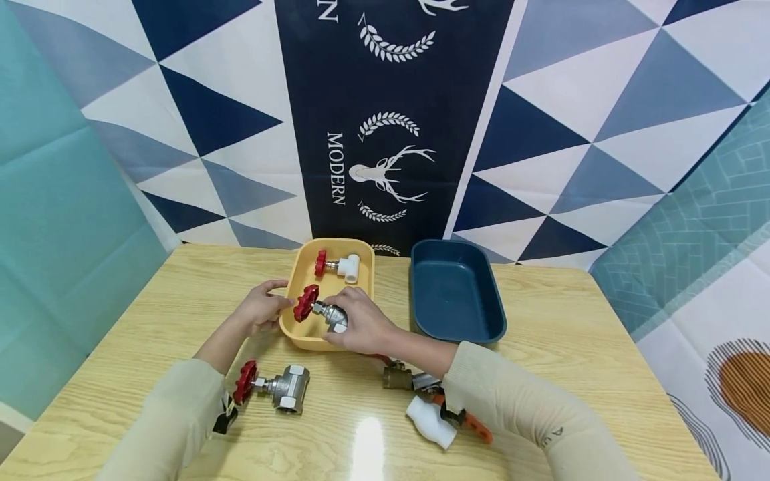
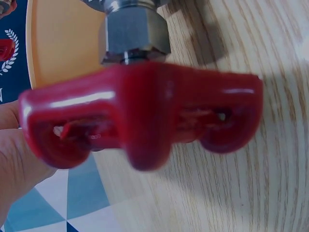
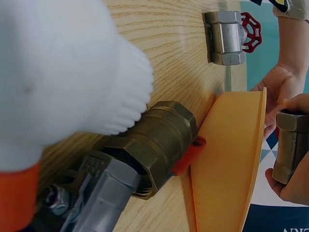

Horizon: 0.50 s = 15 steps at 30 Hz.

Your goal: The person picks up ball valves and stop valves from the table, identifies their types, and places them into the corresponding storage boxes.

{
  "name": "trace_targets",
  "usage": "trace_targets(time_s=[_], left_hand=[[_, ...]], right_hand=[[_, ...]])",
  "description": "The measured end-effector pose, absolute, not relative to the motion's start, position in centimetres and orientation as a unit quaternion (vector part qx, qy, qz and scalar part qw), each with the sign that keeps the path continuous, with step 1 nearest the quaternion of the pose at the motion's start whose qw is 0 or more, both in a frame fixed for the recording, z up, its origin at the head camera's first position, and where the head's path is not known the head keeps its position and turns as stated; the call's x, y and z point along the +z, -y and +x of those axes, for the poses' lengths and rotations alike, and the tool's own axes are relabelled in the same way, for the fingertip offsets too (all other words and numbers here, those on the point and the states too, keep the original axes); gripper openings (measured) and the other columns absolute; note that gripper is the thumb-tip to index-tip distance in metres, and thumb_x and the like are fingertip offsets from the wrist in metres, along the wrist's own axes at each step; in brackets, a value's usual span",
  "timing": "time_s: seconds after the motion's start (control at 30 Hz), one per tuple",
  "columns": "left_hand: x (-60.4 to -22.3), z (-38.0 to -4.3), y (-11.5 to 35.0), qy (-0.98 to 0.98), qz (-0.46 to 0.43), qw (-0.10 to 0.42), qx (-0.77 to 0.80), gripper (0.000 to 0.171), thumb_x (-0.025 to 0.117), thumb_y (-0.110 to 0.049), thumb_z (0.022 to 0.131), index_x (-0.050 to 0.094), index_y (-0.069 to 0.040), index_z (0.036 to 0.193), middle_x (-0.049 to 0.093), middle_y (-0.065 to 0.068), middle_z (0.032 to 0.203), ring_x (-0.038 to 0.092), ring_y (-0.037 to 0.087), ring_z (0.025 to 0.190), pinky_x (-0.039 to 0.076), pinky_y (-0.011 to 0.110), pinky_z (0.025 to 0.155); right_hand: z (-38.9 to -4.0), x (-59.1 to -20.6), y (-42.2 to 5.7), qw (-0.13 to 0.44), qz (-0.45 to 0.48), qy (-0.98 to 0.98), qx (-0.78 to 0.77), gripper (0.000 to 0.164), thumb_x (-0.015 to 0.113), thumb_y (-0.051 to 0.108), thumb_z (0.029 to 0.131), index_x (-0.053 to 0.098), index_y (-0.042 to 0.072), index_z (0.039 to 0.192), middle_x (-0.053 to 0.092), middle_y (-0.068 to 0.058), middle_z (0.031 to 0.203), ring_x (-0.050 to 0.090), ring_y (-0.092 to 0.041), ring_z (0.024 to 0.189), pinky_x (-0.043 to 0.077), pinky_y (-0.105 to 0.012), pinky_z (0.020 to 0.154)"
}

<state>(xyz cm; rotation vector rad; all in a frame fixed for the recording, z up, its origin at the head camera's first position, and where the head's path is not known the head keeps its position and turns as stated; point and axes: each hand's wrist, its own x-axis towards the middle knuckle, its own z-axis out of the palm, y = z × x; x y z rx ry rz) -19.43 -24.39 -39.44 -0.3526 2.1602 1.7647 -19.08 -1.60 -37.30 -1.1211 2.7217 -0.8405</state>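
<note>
The right hand (image 1: pixel 363 322) grips a red-wheeled valve (image 1: pixel 327 312), lower centre; the left hand (image 1: pixel 263 307) meets the yellow tray (image 1: pixel 314 344), grip unclear.

The right hand (image 1: pixel 361 321), with the metal valve (image 1: pixel 327 314) it grips, blocks the front half of the yellow tray (image 1: pixel 309 345); the left hand (image 1: pixel 265 306) obstructs its left rim. A white valve (image 1: pixel 349 268) takes up room at the back. Between this tray and the blue tray (image 1: pixel 454 294) runs a narrow lane, crossed in front by the right forearm. The blue tray offers a wide opening from above. A brass valve (image 1: pixel 397 379) and white fitting (image 1: pixel 432 422) crowd the surface (image 1: pixel 541 300) near the right sleeve; a broad passage separates them from the left-hand loose valve (image 1: pixel 290 389).
</note>
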Motion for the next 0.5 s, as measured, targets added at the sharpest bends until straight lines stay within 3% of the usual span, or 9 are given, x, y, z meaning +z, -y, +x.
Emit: trace_targets(time_s=[0.17, 0.37, 0.5], left_hand=[[-39.41, -19.44, 24.43, -0.751, -0.127, 0.165, 0.627, 0.061, 0.049, -0.006, 0.094, 0.019, -0.005, 0.148, 0.056, 0.007, 0.095, 0.06, 0.014, 0.07, 0.05, 0.026, 0.06], [-39.55, -19.44, 24.47, -0.743, -0.127, 0.167, 0.635, 0.061, 0.048, -0.004, 0.093, 0.02, -0.004, 0.147, 0.058, 0.009, 0.097, 0.058, 0.013, 0.067, 0.051, 0.026, 0.061], [-39.55, -19.52, 24.45, -0.741, -0.124, 0.165, 0.639, 0.06, 0.046, -0.004, 0.093, 0.019, -0.004, 0.148, 0.053, 0.02, 0.118, 0.06, 0.016, 0.076, 0.054, 0.03, 0.067]], right_hand=[[-19.45, -37.29, 1.89, 0.036, -0.364, -0.889, -0.276, 0.054, 0.077, 0.03, 0.075, 0.06, 0.008, 0.121, 0.056, -0.005, 0.105, 0.048, -0.017, 0.103, 0.045, -0.029, 0.084], [-19.7, -37.42, 2.11, 0.038, -0.36, -0.891, -0.273, 0.054, 0.076, 0.031, 0.075, 0.06, 0.008, 0.121, 0.057, -0.006, 0.108, 0.049, -0.018, 0.105, 0.045, -0.032, 0.089], [-19.92, -37.54, 2.18, 0.038, -0.357, -0.892, -0.274, 0.055, 0.076, 0.031, 0.075, 0.06, 0.008, 0.122, 0.057, -0.006, 0.11, 0.05, -0.019, 0.106, 0.045, -0.033, 0.092]])
